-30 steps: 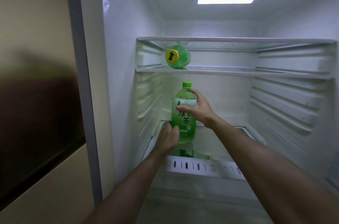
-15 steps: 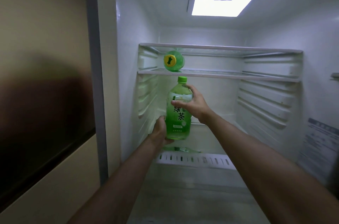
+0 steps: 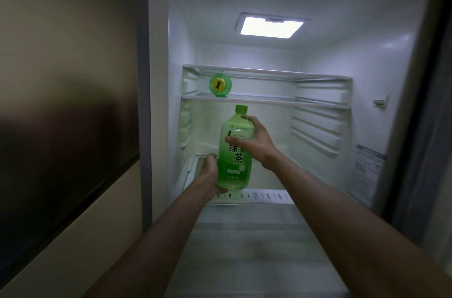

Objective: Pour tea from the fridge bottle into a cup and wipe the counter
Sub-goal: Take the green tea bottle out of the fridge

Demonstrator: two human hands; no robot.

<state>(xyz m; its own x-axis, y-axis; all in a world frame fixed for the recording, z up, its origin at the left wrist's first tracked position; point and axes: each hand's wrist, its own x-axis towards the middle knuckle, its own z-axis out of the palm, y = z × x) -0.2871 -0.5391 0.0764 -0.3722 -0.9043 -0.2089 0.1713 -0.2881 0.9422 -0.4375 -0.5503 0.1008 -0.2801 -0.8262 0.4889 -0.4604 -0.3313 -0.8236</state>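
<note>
- In the open fridge (image 3: pixel 367 72), we hold the green tea bottle (image 3: pixel 236 158) upright with both hands, in the lower compartment just above the vented front edge of the bottom shelf (image 3: pixel 266 195).
- Our left hand (image 3: pixel 210 173) cups the bottle's base from the left, fingers curled beneath it.
- Our right hand (image 3: pixel 256 143) wraps the bottle's shoulder from the right, thumb laid across the top of the label.
- The green cap (image 3: pixel 241 108) is on.
- A second green bottle (image 3: pixel 220 84) lies on its side on the glass shelf (image 3: pixel 281 100) above, far left, yellow-marked end towards us.
- The ceiling light (image 3: pixel 271 27) glows; a printed sticker (image 3: pixel 367 170) marks the right wall.
</note>
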